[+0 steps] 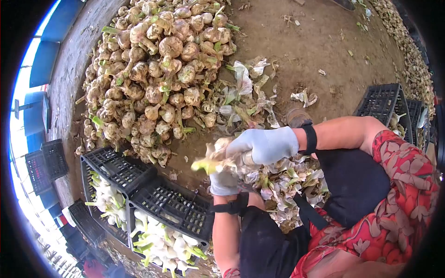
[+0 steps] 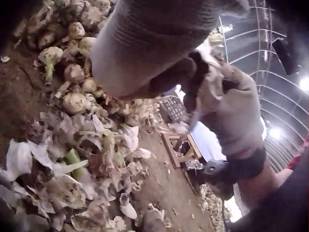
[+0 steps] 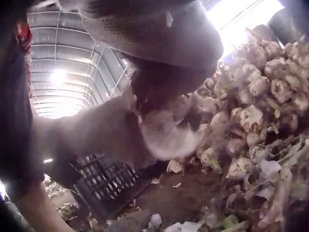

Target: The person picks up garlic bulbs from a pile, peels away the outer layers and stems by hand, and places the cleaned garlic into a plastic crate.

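Note:
Both hands wear pale gloves and meet around one garlic bulb (image 1: 218, 149), blurred in the head view, its green-yellow stem (image 1: 204, 165) pointing left. From below, the left hand (image 1: 224, 181) grips the bulb. The right hand (image 1: 268, 145) pinches the loose papery skin (image 1: 232, 166) on its near side. In the right wrist view the bulb's pale round side (image 3: 170, 137) shows between the hands; their fingertips are partly hidden. Under the hands lies a heap of shed garlic skins (image 1: 296, 178).
A large pile of unpeeled garlic (image 1: 153, 78) lies ahead on the dirt floor (image 1: 296, 51). Black crates (image 1: 171, 208) at the left hold white, cleaned garlic (image 1: 162, 243). Another black crate (image 1: 380, 104) stands at the right. Loose skins (image 1: 245, 88) litter the floor beside the pile.

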`<state>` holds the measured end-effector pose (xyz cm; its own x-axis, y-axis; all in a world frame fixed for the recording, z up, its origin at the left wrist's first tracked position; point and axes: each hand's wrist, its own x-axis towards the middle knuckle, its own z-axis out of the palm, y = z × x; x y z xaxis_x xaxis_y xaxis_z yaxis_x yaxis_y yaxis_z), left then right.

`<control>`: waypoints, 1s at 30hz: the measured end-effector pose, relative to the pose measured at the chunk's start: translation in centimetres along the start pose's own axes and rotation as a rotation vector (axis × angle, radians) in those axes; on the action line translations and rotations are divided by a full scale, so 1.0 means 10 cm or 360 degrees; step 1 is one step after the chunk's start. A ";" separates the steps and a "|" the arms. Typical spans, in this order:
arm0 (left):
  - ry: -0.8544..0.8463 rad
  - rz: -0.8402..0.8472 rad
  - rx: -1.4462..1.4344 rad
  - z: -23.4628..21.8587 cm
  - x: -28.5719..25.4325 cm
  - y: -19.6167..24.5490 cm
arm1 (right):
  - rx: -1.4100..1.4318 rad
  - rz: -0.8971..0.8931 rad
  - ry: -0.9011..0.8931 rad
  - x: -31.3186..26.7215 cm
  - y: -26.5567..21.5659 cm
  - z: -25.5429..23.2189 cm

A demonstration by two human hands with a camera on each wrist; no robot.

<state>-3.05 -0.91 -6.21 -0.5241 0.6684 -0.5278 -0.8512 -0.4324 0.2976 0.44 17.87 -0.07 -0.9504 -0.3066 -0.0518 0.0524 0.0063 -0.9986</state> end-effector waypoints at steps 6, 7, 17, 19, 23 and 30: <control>0.0019 -0.0093 -0.0321 -0.01 -0.09 -0.09 | 0.1435 0.0343 0.0533 0.15 0.14 -0.26; -0.0031 -0.0171 -0.0371 -0.07 -0.10 -0.11 | 0.1385 0.0216 0.0662 0.20 0.29 -0.39; 0.0313 0.0314 0.0235 0.27 -0.08 -0.11 | -0.0708 -0.0154 0.0413 0.06 0.03 -0.06; 0.0161 0.0348 0.0326 0.19 -0.06 -0.12 | -0.0677 -0.0207 0.0496 0.08 0.04 -0.04; 0.0339 0.0300 -0.0018 0.31 -0.11 -0.13 | -0.0127 -0.0092 0.0508 0.07 0.12 -0.05; 0.0054 0.0176 -0.0142 0.23 -0.10 -0.13 | 0.1241 0.0332 0.0578 0.12 0.16 -0.14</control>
<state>-1.51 0.33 -4.23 -0.6121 0.5935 -0.5225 -0.7814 -0.5553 0.2846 -1.05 18.81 -1.71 -0.9298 -0.0499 -0.3647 0.3038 -0.6632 -0.6840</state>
